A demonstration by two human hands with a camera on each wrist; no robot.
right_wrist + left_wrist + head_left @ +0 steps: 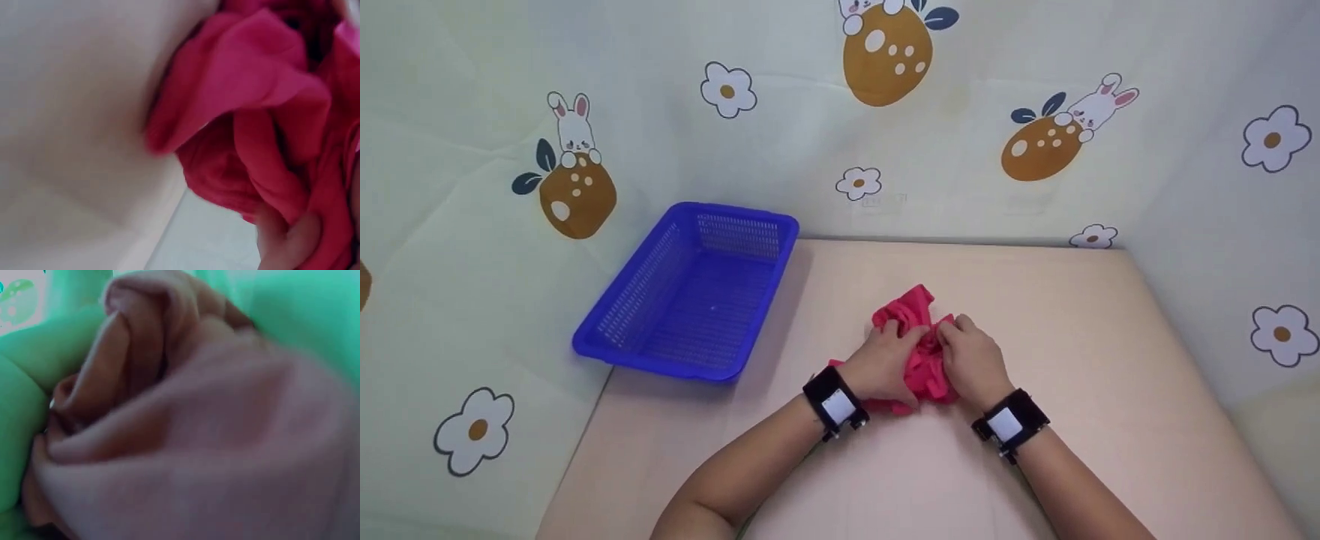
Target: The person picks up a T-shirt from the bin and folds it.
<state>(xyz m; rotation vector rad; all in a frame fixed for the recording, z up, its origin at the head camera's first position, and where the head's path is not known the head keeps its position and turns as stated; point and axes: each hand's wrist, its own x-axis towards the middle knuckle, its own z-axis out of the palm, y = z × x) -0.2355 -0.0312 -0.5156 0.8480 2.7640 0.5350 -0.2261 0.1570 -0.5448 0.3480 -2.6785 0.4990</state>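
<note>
A crumpled pinkish-red cloth [911,304] lies bunched on the table between the two hands in the head view. My left hand [881,366] grips its left side, with the thumb and fingers spread around the folds. From the right, my right hand [976,364] pinches a gathered part near the top. The cloth [197,478] fills most of the left wrist view, its colours distorted there. Loose folds of the cloth [236,67] appear in the right wrist view, where fingertips [304,239] press on its lower edge. Its full shape is hidden by bunching.
A blue plastic basket [716,307] with slotted sides stands left of the hands, at the table's left edge. The pale table [1035,285] meets a wall covering [975,210] printed with rabbits and flowers. Each wrist wears a black strap [1012,424].
</note>
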